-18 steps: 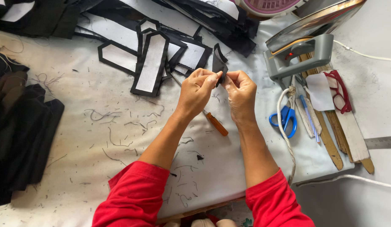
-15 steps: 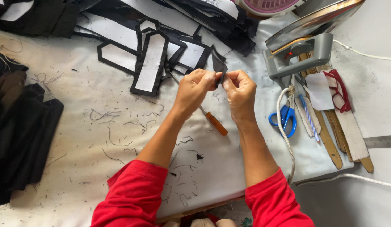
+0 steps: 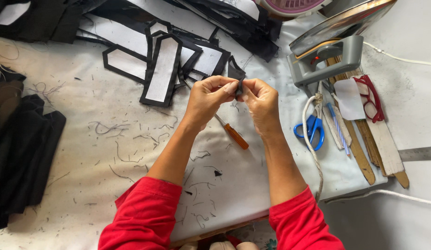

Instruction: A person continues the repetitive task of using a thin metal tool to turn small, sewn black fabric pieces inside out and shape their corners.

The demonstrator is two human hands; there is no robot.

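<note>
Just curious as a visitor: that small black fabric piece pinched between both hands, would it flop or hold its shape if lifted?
The small black fabric piece probably flops: its free end bends over above the left hand and right hand. It likely weighs little, since fingertips alone carry it. It seems unlikely to slip, being cloth.

The person's 2 forearms are bare from elbow to wrist, each upper arm covered by a bright red sleeve (image 3: 146, 215) pushed up and bunched in soft folds, with no rings on either hand.
</note>
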